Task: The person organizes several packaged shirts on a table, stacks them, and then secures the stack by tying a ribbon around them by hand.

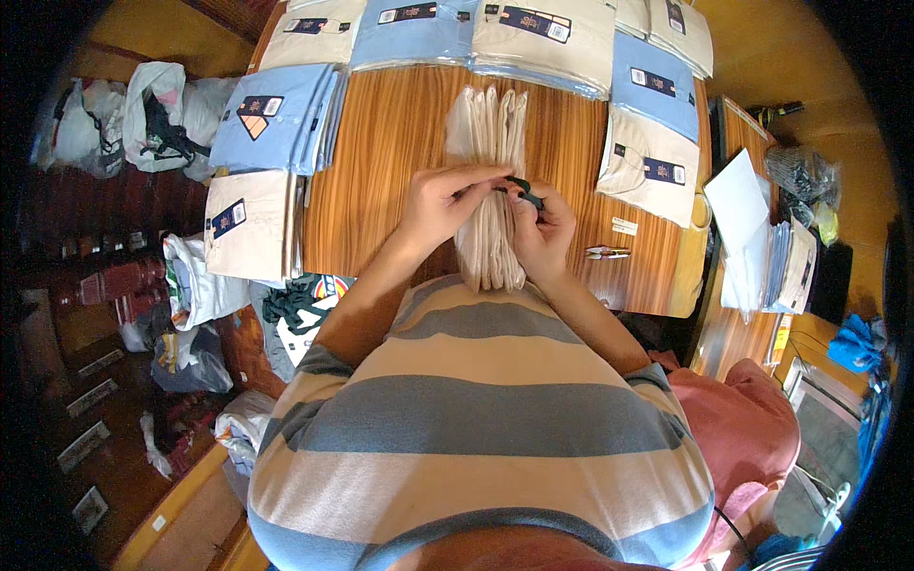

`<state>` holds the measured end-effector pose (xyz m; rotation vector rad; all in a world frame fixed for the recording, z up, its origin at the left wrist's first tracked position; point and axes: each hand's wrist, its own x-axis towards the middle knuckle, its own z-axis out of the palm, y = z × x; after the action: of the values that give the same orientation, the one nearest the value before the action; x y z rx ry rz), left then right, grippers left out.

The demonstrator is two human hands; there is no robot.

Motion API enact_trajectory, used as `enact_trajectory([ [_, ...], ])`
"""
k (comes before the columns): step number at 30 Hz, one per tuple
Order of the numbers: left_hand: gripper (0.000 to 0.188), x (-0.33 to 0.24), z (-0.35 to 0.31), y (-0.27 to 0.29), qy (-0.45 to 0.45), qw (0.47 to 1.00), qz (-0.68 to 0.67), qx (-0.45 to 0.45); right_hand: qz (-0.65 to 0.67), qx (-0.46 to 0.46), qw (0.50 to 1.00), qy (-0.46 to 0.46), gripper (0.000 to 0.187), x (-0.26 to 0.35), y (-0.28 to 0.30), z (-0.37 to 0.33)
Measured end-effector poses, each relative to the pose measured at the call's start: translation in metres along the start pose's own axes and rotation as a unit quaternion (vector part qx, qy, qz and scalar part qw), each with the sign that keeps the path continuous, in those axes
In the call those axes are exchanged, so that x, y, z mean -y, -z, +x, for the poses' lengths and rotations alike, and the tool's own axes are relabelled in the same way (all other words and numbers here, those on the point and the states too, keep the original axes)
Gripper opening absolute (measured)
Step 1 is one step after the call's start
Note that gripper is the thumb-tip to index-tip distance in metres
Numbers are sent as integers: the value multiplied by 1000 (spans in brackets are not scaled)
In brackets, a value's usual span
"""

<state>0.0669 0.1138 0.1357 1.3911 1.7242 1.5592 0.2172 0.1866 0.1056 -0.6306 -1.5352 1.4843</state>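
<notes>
A bundle of beige garments [476, 243], folded and in clear plastic sleeves, stands edge-up on the table in front of my body. Above it both hands meet over a small dark strip-like piece [519, 183], whose kind I cannot make out. My right hand [543, 228] is closed, thumb and fingers pinching it. My left hand [446, 198] reaches in from the other side with its fingers bent together, the tips against the same dark piece. What lies between the left fingertips is partly hidden.
Stacks of bagged blue shirts [271, 119] and beige shirts [647, 167] with dark tags line the wooden table [381, 124]. Small thread snips [606, 252] lie at the right. Plastic bags [157, 114] crowd the left side. A person in red [733, 419] is beside me at the right.
</notes>
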Motion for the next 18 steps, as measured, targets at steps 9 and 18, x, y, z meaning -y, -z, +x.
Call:
enact_trajectory([
  [9, 11, 8, -8, 7, 83, 991, 82, 68, -334, 78, 890, 299, 21, 39, -2, 41],
  [18, 18, 6, -11, -34, 69, 996, -55, -25, -499, 3, 846, 186, 34, 68, 15, 52],
])
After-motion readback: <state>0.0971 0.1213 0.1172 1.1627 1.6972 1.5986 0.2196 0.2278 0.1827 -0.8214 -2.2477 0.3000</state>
